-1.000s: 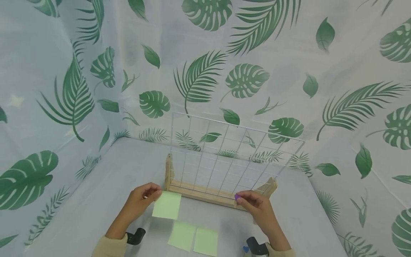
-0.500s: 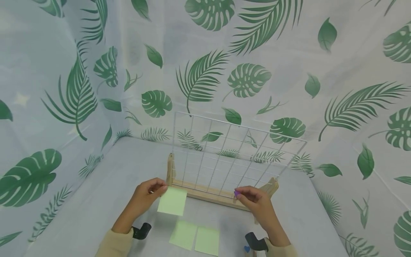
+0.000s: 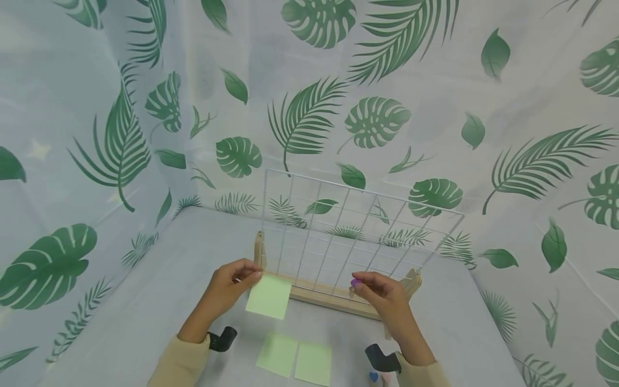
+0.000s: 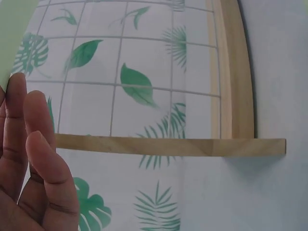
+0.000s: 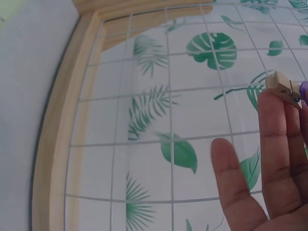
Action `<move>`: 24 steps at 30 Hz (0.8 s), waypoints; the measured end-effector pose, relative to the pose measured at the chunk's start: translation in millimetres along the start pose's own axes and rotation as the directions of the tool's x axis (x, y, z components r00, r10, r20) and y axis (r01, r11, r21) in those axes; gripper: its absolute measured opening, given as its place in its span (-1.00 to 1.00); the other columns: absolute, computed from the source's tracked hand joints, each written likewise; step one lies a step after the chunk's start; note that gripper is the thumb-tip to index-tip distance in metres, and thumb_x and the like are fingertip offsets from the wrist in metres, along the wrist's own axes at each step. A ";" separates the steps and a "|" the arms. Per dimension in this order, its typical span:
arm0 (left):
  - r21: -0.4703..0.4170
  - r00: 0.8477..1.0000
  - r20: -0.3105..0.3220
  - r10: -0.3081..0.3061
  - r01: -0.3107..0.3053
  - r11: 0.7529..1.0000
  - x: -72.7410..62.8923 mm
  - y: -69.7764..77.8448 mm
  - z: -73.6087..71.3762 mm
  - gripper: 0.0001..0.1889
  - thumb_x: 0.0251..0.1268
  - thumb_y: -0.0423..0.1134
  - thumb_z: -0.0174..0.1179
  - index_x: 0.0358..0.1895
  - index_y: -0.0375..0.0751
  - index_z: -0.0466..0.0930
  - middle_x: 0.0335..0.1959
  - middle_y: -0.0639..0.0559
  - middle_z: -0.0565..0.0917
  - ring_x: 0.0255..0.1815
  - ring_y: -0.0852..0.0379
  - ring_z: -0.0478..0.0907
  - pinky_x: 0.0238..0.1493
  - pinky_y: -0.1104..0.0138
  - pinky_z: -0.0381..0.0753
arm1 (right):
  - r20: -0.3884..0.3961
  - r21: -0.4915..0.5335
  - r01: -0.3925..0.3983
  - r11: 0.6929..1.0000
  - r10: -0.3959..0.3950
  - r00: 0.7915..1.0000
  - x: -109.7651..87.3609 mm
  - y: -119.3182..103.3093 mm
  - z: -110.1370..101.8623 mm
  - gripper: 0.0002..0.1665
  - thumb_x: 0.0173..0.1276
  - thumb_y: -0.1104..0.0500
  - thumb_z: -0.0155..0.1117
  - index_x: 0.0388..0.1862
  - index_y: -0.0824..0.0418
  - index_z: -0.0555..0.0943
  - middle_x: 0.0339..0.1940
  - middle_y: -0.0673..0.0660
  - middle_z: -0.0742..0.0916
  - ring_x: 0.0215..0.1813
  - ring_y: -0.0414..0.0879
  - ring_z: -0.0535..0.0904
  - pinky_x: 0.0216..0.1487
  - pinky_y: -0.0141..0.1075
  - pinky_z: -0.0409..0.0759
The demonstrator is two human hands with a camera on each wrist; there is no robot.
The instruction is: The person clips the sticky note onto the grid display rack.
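The left hand pinches a pale green square paper note by its upper-left corner, before the lower left of a white wire grid; held at that single corner, it could bend or swing askew, I judge; the right hand pinches a small wooden clothespin with a purple top, which a loose fingertip grip could let twist or spring away; I count one note in hand, two lying pale green square notes, one grid, one light wooden stand, one clothespin held, one blue heart-shaped piece, and one pink piece too hidden to identify.
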State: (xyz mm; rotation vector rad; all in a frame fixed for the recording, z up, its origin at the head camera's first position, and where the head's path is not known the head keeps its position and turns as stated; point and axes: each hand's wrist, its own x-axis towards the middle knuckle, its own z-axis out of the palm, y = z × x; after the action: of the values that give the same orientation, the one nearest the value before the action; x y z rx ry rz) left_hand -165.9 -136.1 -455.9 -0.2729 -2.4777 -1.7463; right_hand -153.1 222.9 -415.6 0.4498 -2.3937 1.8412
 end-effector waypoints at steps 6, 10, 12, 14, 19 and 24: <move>-0.015 0.999 -0.035 -0.004 0.004 1.000 4.4 4.9 4.7 -0.86 0.53 -0.19 0.41 -0.04 -0.18 0.79 -0.22 0.06 0.82 -0.21 0.14 0.64 -0.13 0.31 0.62 | 0.000 0.014 0.020 1.000 -0.020 1.000 2.3 -1.3 2.3 -0.76 0.54 0.44 0.32 0.08 0.61 0.68 -0.15 -0.10 0.85 -0.09 -0.27 0.77 0.02 -0.44 0.73; -0.019 0.999 -0.043 0.018 -0.019 1.000 8.4 9.0 5.9 -0.87 0.54 -0.19 0.40 -0.06 -0.17 0.79 -0.20 0.05 0.83 -0.20 0.12 0.65 -0.16 0.31 0.62 | 0.020 0.018 0.050 0.999 -0.051 0.999 4.6 -2.2 3.3 -0.77 0.54 0.46 0.30 0.08 0.62 0.66 -0.15 -0.06 0.84 -0.10 -0.26 0.77 0.02 -0.43 0.74; -0.021 0.999 -0.043 0.031 -0.032 0.999 10.9 11.1 6.1 -0.86 0.54 -0.18 0.39 -0.06 -0.18 0.79 -0.18 0.03 0.83 -0.20 0.12 0.66 -0.16 0.31 0.62 | 0.013 0.009 0.043 0.999 -0.043 0.999 6.3 -3.6 4.3 -0.77 0.55 0.44 0.32 0.07 0.60 0.67 -0.16 -0.07 0.83 -0.11 -0.26 0.77 0.02 -0.44 0.73; -0.024 0.998 -0.042 0.040 -0.041 0.999 13.5 13.3 6.2 -0.84 0.55 -0.17 0.39 -0.05 -0.18 0.79 -0.17 0.03 0.83 -0.19 0.12 0.66 -0.15 0.31 0.63 | 0.005 0.005 0.035 0.999 -0.035 0.999 8.0 -5.2 5.5 -0.77 0.54 0.42 0.33 0.07 0.59 0.68 -0.17 -0.07 0.83 -0.11 -0.25 0.77 0.02 -0.44 0.73; -0.030 0.997 -0.049 0.055 -0.056 0.998 19.9 18.7 6.7 -0.84 0.57 -0.17 0.37 -0.04 -0.19 0.79 -0.17 0.02 0.83 -0.19 0.11 0.66 -0.14 0.28 0.65 | 0.027 0.044 0.066 0.997 -0.067 0.997 12.2 -8.5 8.8 -0.78 0.54 0.45 0.32 0.05 0.62 0.66 -0.17 -0.02 0.82 -0.12 -0.21 0.78 0.02 -0.41 0.74; -0.024 0.996 -0.064 0.067 -0.068 0.997 26.1 25.9 6.3 -0.83 0.58 -0.16 0.36 -0.03 -0.19 0.79 -0.17 0.02 0.83 -0.19 0.12 0.65 -0.12 0.24 0.65 | 0.056 0.064 0.101 0.993 -0.105 0.993 16.8 -10.8 12.5 -0.79 0.54 0.48 0.29 0.05 0.63 0.64 -0.16 0.00 0.83 -0.12 -0.20 0.79 0.03 -0.41 0.74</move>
State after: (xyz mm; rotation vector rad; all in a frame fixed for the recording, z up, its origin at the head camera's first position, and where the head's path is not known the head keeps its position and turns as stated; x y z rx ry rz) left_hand -186.1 -119.3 -429.3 -0.2951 -2.3751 -1.7339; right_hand -164.7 205.5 -404.8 0.6299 -2.3084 1.8856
